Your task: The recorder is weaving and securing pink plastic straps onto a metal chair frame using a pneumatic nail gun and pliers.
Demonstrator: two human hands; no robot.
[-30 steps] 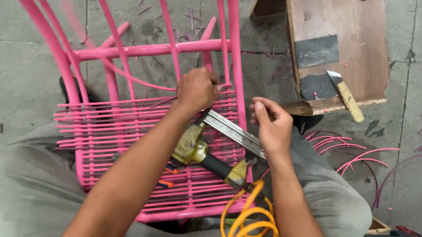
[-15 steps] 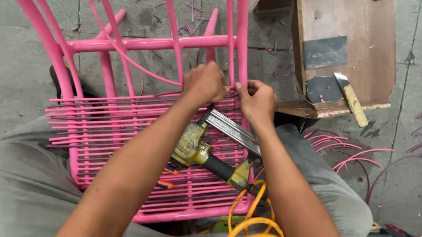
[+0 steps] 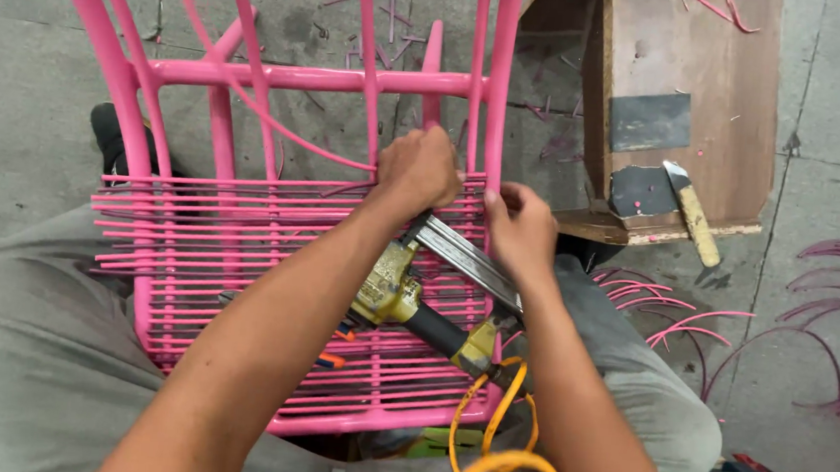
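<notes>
A pink metal chair frame (image 3: 312,80) lies across my lap, its seat woven with pink plastic cord (image 3: 242,214). My left hand (image 3: 418,169) is closed on a pink cord at the seat's far edge. Just to its right, my right hand (image 3: 520,229) pinches the cord beside an upright pink bar (image 3: 502,73). A yellow pneumatic staple gun (image 3: 413,295) rests on the woven seat under my forearms, held by neither hand.
An orange coiled air hose (image 3: 502,462) runs from the gun toward me. A wooden stool (image 3: 691,98) with a putty knife (image 3: 690,212) on it stands at the right. Loose pink cords (image 3: 834,309) and cord scraps lie on the concrete floor.
My right hand has moved left, up to the upright bar and close to my left hand. The left hand stays at the seat's far edge.
</notes>
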